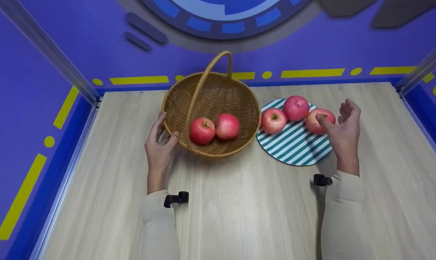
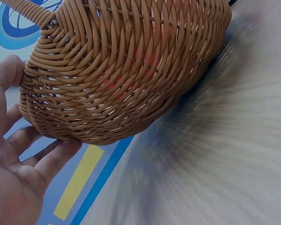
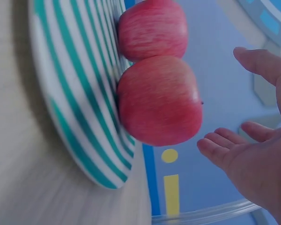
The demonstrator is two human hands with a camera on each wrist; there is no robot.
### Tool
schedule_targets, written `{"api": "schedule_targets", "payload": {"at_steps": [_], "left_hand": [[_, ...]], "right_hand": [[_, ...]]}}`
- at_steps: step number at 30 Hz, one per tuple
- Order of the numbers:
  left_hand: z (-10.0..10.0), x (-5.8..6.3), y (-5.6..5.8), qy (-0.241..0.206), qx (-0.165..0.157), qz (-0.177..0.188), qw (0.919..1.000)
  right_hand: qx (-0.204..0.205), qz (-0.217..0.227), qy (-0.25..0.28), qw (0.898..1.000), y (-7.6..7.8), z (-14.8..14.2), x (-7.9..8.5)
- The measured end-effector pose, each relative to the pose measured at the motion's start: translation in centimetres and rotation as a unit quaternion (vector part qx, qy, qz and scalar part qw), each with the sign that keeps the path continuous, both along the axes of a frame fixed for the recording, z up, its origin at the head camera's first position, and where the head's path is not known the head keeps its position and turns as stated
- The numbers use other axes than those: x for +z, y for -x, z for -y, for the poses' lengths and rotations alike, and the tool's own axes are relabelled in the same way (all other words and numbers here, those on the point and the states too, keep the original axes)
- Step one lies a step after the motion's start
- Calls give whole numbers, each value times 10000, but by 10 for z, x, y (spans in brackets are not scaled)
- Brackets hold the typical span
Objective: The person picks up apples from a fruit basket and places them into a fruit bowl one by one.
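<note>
In the head view a brown wicker basket (image 1: 232,90) with an arched handle holds two red apples (image 1: 202,131), lying side by side near its front. My left hand (image 1: 159,146) grips the basket's left side, thumb at the rim and fingers against the outer weave, as the left wrist view also shows. To the right, a round board with green and white stripes (image 1: 293,153) bears three more apples. Over its right edge my right hand (image 1: 344,133) hovers with parted, loosely bent fingers. An apple (image 3: 159,101) is nearest to that hand, apart from it in the right wrist view.
A pale wooden table (image 1: 239,209) carries everything. Blue panels (image 1: 131,57) with yellow marks close off the back and both sides. The basket's right rim stands right beside the striped board and its left apple (image 1: 274,121).
</note>
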State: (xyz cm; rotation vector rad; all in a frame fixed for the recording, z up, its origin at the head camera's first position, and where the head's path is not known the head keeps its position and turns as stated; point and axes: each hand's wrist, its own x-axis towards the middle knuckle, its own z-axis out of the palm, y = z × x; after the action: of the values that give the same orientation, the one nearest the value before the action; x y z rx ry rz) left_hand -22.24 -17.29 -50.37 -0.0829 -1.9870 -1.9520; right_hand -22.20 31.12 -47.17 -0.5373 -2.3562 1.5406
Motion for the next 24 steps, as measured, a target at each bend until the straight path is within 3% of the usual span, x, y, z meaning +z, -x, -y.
{"api": "schedule_targets", "payload": {"at_steps": [14, 24], "left_hand": [[-2, 1, 0, 86, 20, -1, 10000], [-1, 1, 1, 125, 57, 65, 9999]], "right_hand": [[477, -1255, -162, 9908, 1, 37, 9], [1096, -1492, -33, 9827, 2, 67, 9]]}}
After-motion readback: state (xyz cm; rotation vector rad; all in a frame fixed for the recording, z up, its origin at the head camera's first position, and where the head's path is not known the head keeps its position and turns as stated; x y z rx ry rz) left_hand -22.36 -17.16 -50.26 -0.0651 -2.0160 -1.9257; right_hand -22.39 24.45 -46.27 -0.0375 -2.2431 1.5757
